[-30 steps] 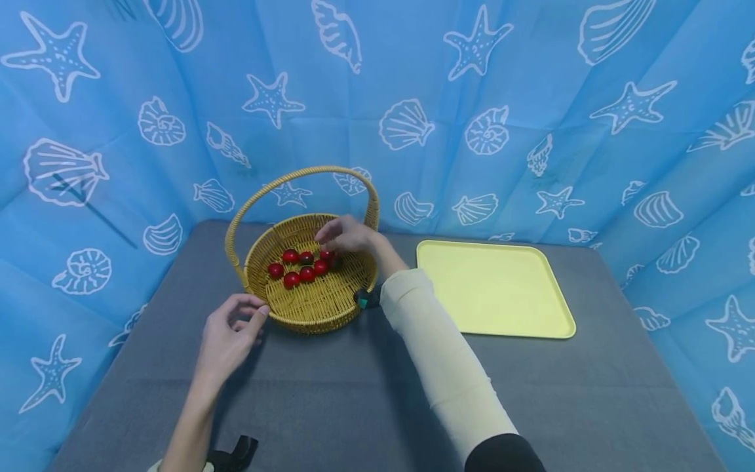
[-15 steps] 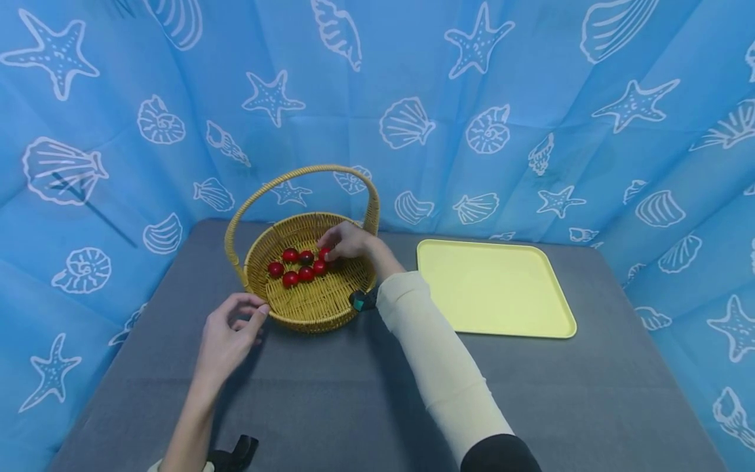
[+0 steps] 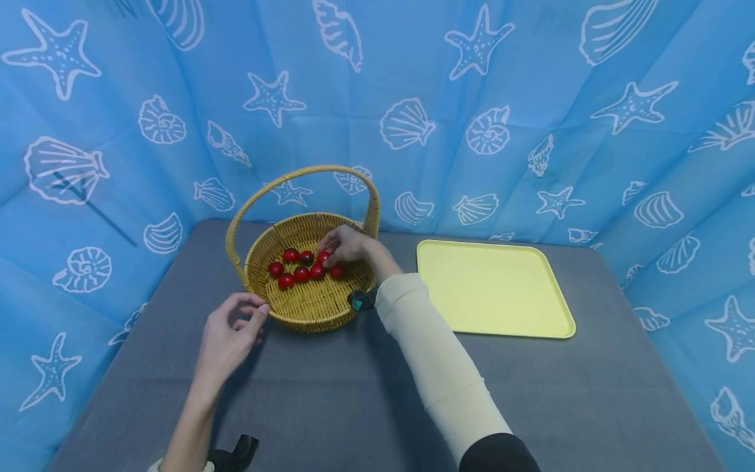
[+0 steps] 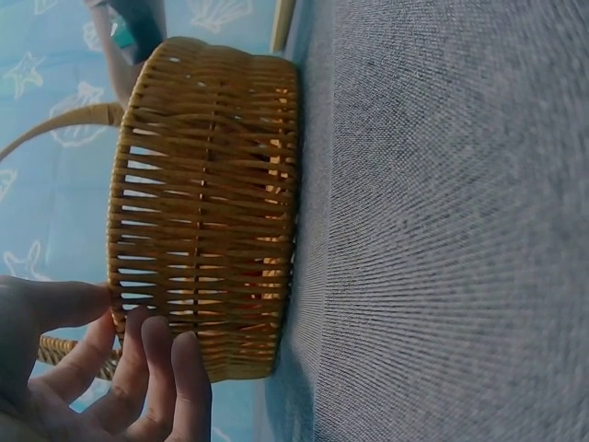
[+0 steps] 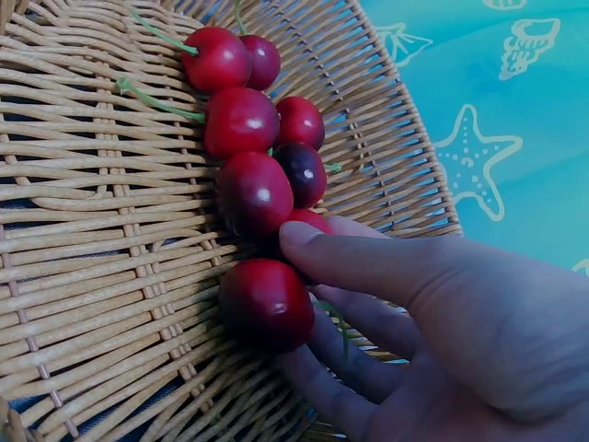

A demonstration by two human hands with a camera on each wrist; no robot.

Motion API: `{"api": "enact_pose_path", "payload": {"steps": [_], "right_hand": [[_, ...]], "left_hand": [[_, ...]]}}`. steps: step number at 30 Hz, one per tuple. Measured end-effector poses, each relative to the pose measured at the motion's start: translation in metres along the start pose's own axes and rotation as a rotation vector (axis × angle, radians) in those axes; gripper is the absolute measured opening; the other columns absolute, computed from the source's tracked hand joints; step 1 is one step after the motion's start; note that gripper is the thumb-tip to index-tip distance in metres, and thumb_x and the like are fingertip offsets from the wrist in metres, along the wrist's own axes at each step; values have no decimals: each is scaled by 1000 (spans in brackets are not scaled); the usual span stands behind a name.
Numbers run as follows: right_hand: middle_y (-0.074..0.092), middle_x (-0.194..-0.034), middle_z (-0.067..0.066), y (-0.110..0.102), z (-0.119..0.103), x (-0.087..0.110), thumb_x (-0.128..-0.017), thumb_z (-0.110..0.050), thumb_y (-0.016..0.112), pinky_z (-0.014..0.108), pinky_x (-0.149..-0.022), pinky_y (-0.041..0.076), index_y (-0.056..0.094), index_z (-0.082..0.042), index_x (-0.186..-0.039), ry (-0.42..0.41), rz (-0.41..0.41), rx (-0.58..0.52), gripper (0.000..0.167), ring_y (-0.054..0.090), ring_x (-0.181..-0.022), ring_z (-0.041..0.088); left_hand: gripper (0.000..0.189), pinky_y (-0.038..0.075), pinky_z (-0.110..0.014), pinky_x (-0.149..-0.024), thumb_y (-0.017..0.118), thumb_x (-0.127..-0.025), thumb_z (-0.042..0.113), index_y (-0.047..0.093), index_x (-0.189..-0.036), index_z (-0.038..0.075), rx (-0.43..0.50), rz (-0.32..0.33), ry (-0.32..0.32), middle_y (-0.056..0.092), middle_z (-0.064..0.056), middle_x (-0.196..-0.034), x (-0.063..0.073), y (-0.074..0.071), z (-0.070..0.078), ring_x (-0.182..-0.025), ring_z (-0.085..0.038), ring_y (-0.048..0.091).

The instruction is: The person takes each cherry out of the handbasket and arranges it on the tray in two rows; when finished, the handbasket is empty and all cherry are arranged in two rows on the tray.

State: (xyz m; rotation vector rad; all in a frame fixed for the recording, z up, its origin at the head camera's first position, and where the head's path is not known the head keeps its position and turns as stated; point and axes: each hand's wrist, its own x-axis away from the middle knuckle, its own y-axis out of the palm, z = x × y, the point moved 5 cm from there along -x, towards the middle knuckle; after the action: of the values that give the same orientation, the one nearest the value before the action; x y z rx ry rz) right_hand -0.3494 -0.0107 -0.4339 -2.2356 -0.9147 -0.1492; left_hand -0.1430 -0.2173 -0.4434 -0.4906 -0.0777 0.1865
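Note:
Several red cherries [image 3: 286, 281], some with green stems in the right wrist view, lie in a round wicker basket [image 3: 307, 311] with a tall arched handle. Reaching inside, my right hand [image 3: 348, 245] pinches one cherry [image 5: 309, 219] between thumb and fingers, which partly hide it. A darker red cherry [image 5: 267, 306] sits just beside the thumb, against the fingers. My left hand [image 3: 230, 334] holds the basket's near-left rim, the thumb and index finger on the rim and the other fingers against the outer weave [image 4: 202, 221].
To the right of the basket a yellow rectangular tray [image 3: 495, 288] lies on the grey cloth-covered table [image 3: 354, 393]. A blue curtain [image 3: 354, 98] with white shells and starfish hangs behind and at both sides.
My right hand has come down among the cherries and closed on one. The front cherries have shifted slightly left, and another shows below the hand. My left hand stays on the rim.

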Motion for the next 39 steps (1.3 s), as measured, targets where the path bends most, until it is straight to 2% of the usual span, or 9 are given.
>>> {"api": "enact_pose_path", "payload": {"steps": [5,8,10,12,18,22,26,33,39], "right_hand": [[72,-124,13,0,0,0,-101,-6,76,28,-90,57,72,-5,-131,5,-12,25,30,66,-108,19],[73,-117,13,-1,1,-1,-103,-2,71,29,-85,59,71,-2,-129,-3,-11,-31,27,68,-102,20],[73,-116,15,-1,2,-1,-103,1,69,32,-87,62,70,0,-130,-9,-20,-74,27,70,-103,22],[72,-121,17,0,2,-1,-103,2,69,35,-90,63,69,1,-132,-9,-40,-105,29,71,-109,25],[66,-145,18,5,1,0,-103,-4,72,37,-99,62,65,-8,-145,-9,-138,-78,42,65,-134,29],[63,-152,16,7,-1,1,-104,-7,71,42,-107,61,63,-14,-150,-18,-186,-58,47,63,-140,30],[61,-156,16,9,-2,3,-105,-6,69,44,-112,59,63,-13,-150,-27,-218,-66,46,64,-140,30],[65,-153,13,11,-2,3,-104,-6,71,41,-112,59,65,-11,-148,-22,-231,-94,44,67,-133,26],[74,-132,14,8,0,2,-102,-3,74,40,-104,64,70,-7,-140,-23,-190,-187,39,75,-107,18]], "left_hand": [[32,65,-29,-68,67,-109,32,65,-132,9,3,-1,11,73,-21,-119,-1,0,0,-78,-18,77],[33,65,-30,-68,67,-109,34,65,-132,10,3,-1,13,73,-21,-119,-1,0,-1,-77,-18,77],[34,65,-30,-68,67,-109,35,65,-132,10,2,-3,9,73,-21,-119,-1,0,-1,-77,-18,77],[34,66,-30,-68,67,-109,35,65,-132,10,3,-4,4,73,-20,-119,-1,0,-1,-77,-17,77],[33,66,-30,-68,66,-109,35,65,-132,10,2,-3,3,72,-19,-119,0,0,-2,-77,-17,77],[33,65,-29,-68,66,-109,35,65,-131,11,-1,-1,8,72,-19,-118,0,0,-1,-77,-16,76],[33,65,-29,-68,67,-109,35,65,-131,11,3,0,9,72,-18,-117,0,0,-1,-77,-15,76],[32,65,-28,-68,67,-109,34,65,-131,11,10,-3,19,73,-19,-117,0,0,0,-77,-15,77],[32,65,-28,-68,66,-109,35,65,-131,11,6,-1,16,73,-20,-118,0,-1,0,-78,-16,77]]}}
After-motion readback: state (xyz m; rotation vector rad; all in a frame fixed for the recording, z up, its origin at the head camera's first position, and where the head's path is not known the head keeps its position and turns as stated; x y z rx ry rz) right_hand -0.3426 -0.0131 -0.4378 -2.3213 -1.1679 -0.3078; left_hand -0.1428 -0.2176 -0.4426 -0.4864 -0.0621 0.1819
